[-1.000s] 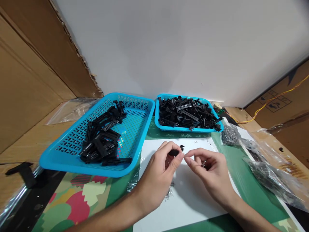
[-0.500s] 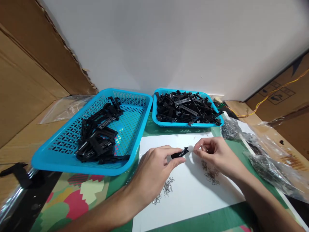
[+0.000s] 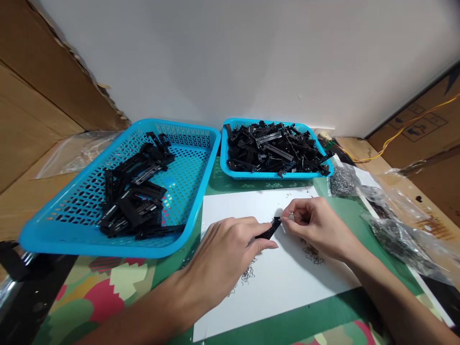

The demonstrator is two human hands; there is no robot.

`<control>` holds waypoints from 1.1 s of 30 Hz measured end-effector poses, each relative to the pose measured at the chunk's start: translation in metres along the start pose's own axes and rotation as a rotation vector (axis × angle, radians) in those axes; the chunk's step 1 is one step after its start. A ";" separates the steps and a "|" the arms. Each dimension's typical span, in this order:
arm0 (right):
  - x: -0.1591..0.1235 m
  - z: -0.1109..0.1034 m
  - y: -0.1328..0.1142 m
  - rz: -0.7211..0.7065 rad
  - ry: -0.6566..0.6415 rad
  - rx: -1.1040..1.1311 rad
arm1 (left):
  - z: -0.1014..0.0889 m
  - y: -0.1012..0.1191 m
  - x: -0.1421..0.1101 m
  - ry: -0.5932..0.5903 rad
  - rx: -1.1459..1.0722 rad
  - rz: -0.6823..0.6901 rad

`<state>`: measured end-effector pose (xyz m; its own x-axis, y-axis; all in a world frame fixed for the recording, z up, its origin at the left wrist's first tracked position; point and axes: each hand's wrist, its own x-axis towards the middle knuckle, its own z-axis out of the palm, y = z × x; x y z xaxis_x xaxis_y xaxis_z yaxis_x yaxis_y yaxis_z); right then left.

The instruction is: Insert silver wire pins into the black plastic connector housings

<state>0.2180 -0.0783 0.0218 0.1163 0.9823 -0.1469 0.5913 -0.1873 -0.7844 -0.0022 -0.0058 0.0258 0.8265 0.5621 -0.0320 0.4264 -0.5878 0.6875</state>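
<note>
My left hand (image 3: 233,249) pinches a narrow black plastic part (image 3: 269,232) between thumb and fingers, above a white sheet (image 3: 230,316). Close against the part's far end, my right hand (image 3: 316,223) is closed on a small thin metal wire piece (image 3: 295,215); the fingertips hide most of it. Whether the wire touches the part I cannot tell. Under my left hand lies a pile of small bent wire pieces (image 3: 247,273), partly covered. A second pile of bent wire pieces (image 3: 314,254) lies below my right hand.
A blue basket (image 3: 212,165) at left holds several black parts (image 3: 138,206). Behind the sheet, a smaller blue basket (image 3: 230,173) is heaped with black parts (image 3: 276,148). Plastic bags of metal pieces (image 3: 343,181) lie at right. Cardboard (image 3: 32,120) and a white wall (image 3: 233,57) bound the space.
My right hand has moved left, bringing its fingertips up to the end of the black part. My left hand still grips the part, now tilted more. The view has shifted slightly.
</note>
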 end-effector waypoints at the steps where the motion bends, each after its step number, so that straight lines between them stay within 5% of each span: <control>1: 0.000 0.000 0.000 -0.011 0.003 -0.012 | 0.000 0.000 0.000 -0.004 0.005 0.005; 23: -0.005 0.005 -0.001 -0.080 0.074 -0.118 | 0.003 -0.002 0.002 -0.031 0.030 0.055; 33: -0.004 0.000 -0.002 -0.034 -0.025 -0.085 | 0.005 -0.004 0.000 -0.017 0.003 0.056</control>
<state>0.2163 -0.0821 0.0244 0.0755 0.9877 -0.1372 0.6599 -0.1526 -0.7357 -0.0018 -0.0061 0.0200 0.8550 0.5185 -0.0055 0.3802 -0.6196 0.6867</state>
